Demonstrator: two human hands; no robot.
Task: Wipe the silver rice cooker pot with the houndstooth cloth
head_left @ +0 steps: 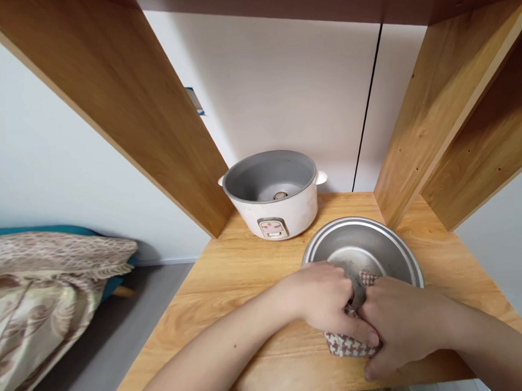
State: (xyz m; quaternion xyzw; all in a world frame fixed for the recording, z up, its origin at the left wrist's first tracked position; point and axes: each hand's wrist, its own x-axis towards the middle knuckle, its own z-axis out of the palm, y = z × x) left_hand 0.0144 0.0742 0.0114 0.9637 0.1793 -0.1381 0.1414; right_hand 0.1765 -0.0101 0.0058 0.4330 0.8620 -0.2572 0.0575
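Observation:
A round metal pot [399, 252], looking like a rice cooker's inner pot, sits on the wooden tabletop, its open top facing up. Both hands are at its near rim. My left hand [325, 300] is closed over the rim, gripping a brown-and-white houndstooth cloth [347, 345] against it. My right hand [403, 322] is closed on the same cloth, a corner of which shows inside the pot. The hands nearly touch, and their fingertips are partly hidden. Behind and to the left stands a white rice cooker [274, 209] without a lid, its grey inside and heating centre showing.
Wooden uprights rise on the left [121, 121] and right [419, 123] of the tabletop [206, 315], with a dark shelf [277, 11] overhead. A white wall panel [290, 83] stands behind the cooker. At far left, patterned fabric [43, 306] covers a blue seat.

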